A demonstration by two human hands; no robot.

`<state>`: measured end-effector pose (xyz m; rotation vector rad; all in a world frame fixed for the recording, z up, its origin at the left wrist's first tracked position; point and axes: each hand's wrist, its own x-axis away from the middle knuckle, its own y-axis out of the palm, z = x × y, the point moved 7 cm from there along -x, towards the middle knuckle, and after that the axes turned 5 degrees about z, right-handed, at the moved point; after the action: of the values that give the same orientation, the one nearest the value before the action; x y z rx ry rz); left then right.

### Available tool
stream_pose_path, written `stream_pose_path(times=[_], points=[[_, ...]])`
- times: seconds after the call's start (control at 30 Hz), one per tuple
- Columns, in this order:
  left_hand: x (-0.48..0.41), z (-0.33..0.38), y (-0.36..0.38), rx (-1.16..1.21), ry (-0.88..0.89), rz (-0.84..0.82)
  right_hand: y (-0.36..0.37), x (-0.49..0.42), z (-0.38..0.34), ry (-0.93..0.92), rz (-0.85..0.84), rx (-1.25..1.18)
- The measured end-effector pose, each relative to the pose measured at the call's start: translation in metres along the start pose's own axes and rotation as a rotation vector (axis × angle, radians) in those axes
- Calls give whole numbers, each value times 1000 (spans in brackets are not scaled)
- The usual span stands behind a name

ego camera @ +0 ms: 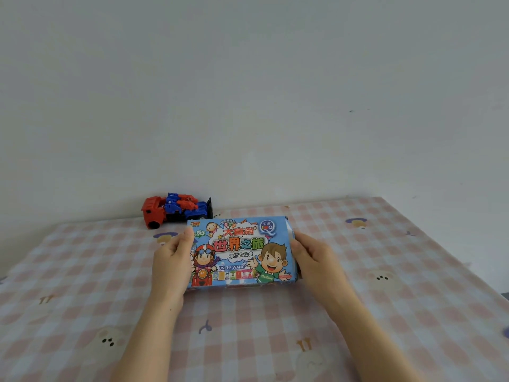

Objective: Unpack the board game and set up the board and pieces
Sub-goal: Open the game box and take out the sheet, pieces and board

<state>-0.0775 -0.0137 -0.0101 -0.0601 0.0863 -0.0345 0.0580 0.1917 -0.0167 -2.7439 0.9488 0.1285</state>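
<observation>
Left hand (172, 260), right hand (314, 260) clasp glossy rectangular game box (239, 252).

This looks like a home, likely a child's room: a soft surface covered by a pink-and-white checked sheet (385, 271) printed with little bears and bunnies runs up against a plain white wall (248, 92), and a red-and-blue toy truck (176, 209) sits by the wall.
</observation>
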Motion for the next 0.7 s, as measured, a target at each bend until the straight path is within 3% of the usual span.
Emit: stream_pose_path(times=[0.53, 0.7], points=[[3, 1, 0, -21, -24, -2, -6, -3, 3, 12, 78, -22], [0, -1, -10, -11, -40, 91, -3, 0, 1, 68, 45, -149]])
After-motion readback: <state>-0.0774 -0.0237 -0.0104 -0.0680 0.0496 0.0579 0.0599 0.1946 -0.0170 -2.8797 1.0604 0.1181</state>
